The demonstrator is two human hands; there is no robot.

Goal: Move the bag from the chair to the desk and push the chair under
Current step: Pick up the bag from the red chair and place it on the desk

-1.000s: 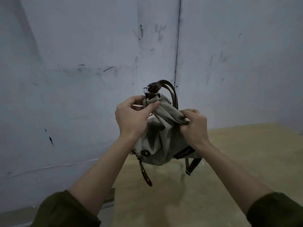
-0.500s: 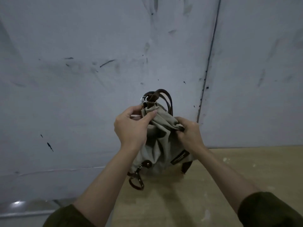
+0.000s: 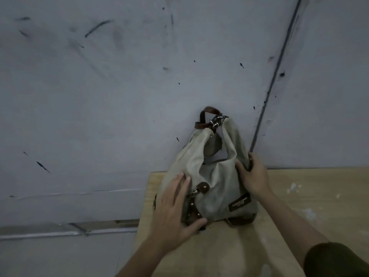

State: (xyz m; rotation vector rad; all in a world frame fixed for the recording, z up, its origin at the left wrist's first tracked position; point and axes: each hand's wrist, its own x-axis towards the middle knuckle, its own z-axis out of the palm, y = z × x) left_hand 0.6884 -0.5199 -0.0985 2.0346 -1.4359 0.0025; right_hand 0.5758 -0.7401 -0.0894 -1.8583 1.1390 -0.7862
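A beige canvas bag (image 3: 214,182) with brown leather straps and a dark label stands on the back left corner of the wooden desk (image 3: 229,250), leaning against the wall. My left hand (image 3: 172,211) lies flat on the bag's lower left side, fingers spread. My right hand (image 3: 252,174) curls around the bag's right edge. The chair is out of view.
A grey scuffed wall (image 3: 111,100) rises right behind the desk, with a vertical seam (image 3: 273,80) at the right. The desk's left edge runs just left of the bag; below it lies a grey floor strip (image 3: 60,232). White flecks dot the desk at right.
The bag came down from the air and now rests on the desk against the wall. Both hands slid from its gathered top down to its sides.
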